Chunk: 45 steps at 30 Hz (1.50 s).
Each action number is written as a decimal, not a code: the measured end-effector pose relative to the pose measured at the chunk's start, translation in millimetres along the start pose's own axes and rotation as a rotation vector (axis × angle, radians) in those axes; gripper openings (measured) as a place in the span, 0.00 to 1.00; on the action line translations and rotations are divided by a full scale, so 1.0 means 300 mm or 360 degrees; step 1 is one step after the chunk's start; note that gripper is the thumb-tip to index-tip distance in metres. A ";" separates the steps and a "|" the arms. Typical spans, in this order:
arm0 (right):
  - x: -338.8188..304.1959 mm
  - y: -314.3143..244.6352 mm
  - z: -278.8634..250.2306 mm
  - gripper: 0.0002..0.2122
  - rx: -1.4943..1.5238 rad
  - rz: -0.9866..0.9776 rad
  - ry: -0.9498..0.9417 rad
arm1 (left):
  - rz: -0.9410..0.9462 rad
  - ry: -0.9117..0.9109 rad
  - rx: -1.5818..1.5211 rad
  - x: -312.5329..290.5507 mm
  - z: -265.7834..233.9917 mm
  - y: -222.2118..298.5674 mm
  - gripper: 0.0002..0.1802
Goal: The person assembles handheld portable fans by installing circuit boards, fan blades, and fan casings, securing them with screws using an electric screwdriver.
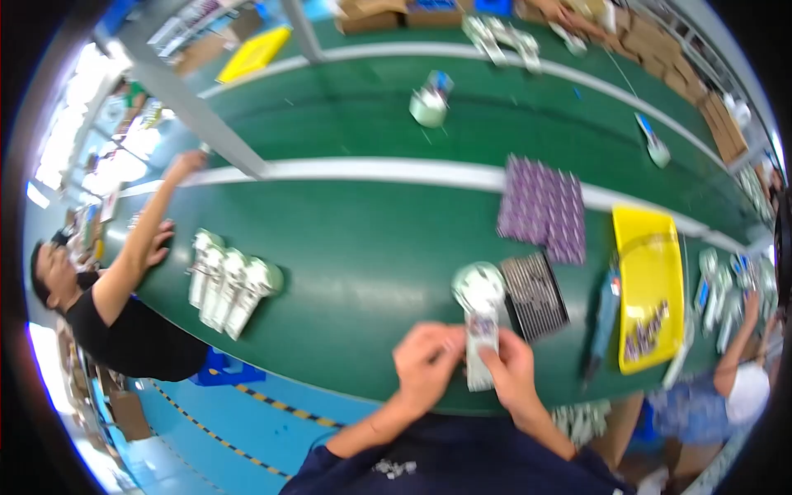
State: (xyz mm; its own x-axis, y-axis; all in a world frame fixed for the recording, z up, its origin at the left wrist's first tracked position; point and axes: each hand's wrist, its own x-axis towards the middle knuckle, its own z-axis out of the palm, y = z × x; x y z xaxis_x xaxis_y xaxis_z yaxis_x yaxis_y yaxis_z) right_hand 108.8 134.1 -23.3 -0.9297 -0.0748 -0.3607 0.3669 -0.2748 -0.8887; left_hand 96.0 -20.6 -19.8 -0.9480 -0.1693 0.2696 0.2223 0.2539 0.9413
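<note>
A white handheld fan body (478, 289), with a round head and a straight handle, lies between my hands near the table's front edge. My right hand (513, 371) is closed round the handle, its thumb on top. My left hand (427, 363) is closed in a pinch, fingertips at the handle's left side; anything small between them is hidden by the fingers and blur. Right beside the fan head lies a dark ribbed tray (536, 297). Behind it is a purple pocketed sheet (542, 206).
A grey-blue electric screwdriver (604, 318) lies beside a yellow bin (652, 289) holding small metal parts. Several fan bodies (227, 285) stand in a row at left. A co-worker (124, 305) reaches over the table there; another person (734, 379) works at right. Beyond a pale rail (379, 169), a fan body (429, 103) rests on the green surface.
</note>
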 end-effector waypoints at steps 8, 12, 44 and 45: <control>0.046 -0.011 0.074 0.11 -0.0151 -0.0134 0.0056 | -0.0404 0.0076 -0.0211 -0.022 0.023 0.008 0.11; 0.042 0.037 0.105 0.11 -0.0185 -0.0133 -0.0044 | -0.0653 0.0102 -0.0333 -0.056 -0.008 0.027 0.15; 0.040 0.118 0.248 0.08 -0.0637 -0.0564 -0.0353 | -0.0489 0.1003 0.1554 0.598 -1.775 -0.696 0.12; 0.041 0.114 0.255 0.08 -0.0621 -0.0556 -0.0341 | -0.0270 0.0834 0.1786 0.576 -1.793 -0.680 0.13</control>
State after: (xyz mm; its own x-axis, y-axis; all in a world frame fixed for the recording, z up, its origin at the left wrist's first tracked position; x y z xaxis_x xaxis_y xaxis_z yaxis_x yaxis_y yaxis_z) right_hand 107.5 50.4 -36.4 -0.9689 -0.2473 0.0029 -0.0165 0.0533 -0.9984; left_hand 9.4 -614.0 -55.9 -0.6835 -0.5723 0.4531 -0.4547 0.8194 0.3489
